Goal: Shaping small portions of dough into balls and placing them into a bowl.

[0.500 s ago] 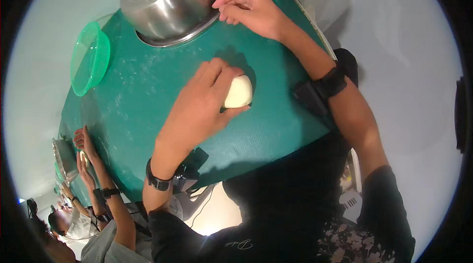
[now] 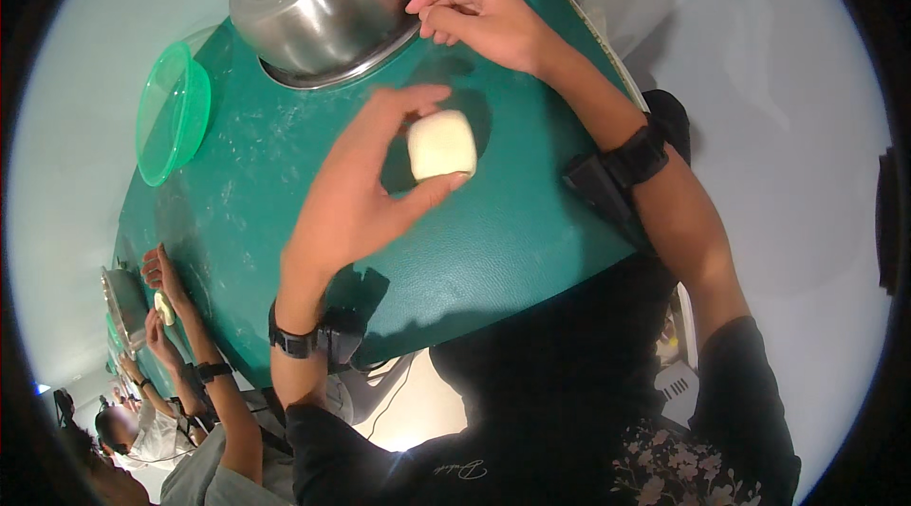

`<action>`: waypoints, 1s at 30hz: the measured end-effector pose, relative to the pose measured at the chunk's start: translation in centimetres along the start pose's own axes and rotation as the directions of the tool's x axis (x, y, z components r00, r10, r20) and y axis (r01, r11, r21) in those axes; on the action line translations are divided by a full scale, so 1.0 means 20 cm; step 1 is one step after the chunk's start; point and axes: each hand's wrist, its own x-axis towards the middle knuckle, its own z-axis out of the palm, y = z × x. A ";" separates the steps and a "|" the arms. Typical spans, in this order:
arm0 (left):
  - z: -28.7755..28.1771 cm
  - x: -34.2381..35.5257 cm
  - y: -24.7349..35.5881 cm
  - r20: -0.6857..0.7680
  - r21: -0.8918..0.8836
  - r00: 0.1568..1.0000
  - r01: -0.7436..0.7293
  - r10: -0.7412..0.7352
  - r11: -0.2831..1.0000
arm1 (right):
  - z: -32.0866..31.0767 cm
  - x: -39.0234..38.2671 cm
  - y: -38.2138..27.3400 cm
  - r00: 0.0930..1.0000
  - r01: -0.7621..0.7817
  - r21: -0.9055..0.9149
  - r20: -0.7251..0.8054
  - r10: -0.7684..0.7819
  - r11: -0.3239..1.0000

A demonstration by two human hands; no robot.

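The left hand (image 2: 349,191), spread wider than before, has its thumb against the dough (image 2: 442,146), now shifted farther from the near edge; whether it grips is unclear. Bare desk (image 2: 489,255) separates them from that edge. By the right edge, the right hand (image 2: 489,27) curls half-open near the basin (image 2: 337,18), cut off above.

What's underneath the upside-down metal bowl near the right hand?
The metal bowl rests rim-down on the green tabletop, and the right hand hides a short stretch of its edge. Anything inside cannot be seen: the opaque wall covers it.
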 end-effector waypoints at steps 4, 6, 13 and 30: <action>-0.03 -0.01 -0.04 0.193 0.254 0.981 -0.047 -0.003 0.966 | 0.00 0.01 0.00 1.000 -0.026 -0.010 -0.008 0.026 1.000; -0.01 -0.01 -0.04 0.202 0.254 0.979 -0.025 -0.028 0.967 | 0.00 0.01 0.00 1.000 -0.027 -0.011 -0.007 0.027 1.000; -0.01 0.00 0.03 0.101 0.281 0.994 -0.077 0.051 0.957 | 0.00 0.01 -0.01 1.000 -0.015 -0.021 -0.013 0.015 1.000; 0.05 -0.02 0.03 0.209 0.387 0.972 -0.181 0.105 0.904 | -0.02 0.03 0.01 1.000 0.008 -0.035 -0.002 -0.008 0.999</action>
